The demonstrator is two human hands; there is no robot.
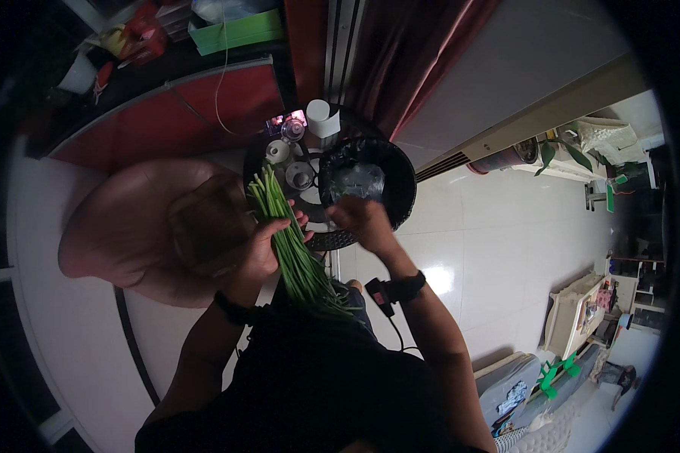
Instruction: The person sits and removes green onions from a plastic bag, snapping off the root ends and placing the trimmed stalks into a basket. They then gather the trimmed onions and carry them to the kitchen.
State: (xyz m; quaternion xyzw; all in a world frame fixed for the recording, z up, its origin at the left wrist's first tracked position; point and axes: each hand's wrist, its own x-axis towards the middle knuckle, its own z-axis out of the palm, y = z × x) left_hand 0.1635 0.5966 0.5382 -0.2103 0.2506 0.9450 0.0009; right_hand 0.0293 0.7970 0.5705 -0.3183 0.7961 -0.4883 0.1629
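My left hand (pixel 269 243) is wrapped around a bunch of long green chives (pixel 294 255). Their pale cut ends point away from me, and the thin leafy tips trail toward my lap. My right hand (pixel 362 223) hovers at the near side of a black-lined bin (pixel 399 187), its fingers curled and blurred. Whether anything is pinched in those fingers is too unclear to tell. Inside the bin lies a crumpled clear plastic bag (pixel 357 182). Both wrists wear black straps.
A round dark table (pixel 334 240) carries a white container (pixel 322 120), a lit phone (pixel 283 122), a white cup (pixel 277 151) and a clear cup (pixel 300 175). On the left is a pink seat (pixel 119 226) with a brown object (pixel 209 226). A person (pixel 617 376) is far right.
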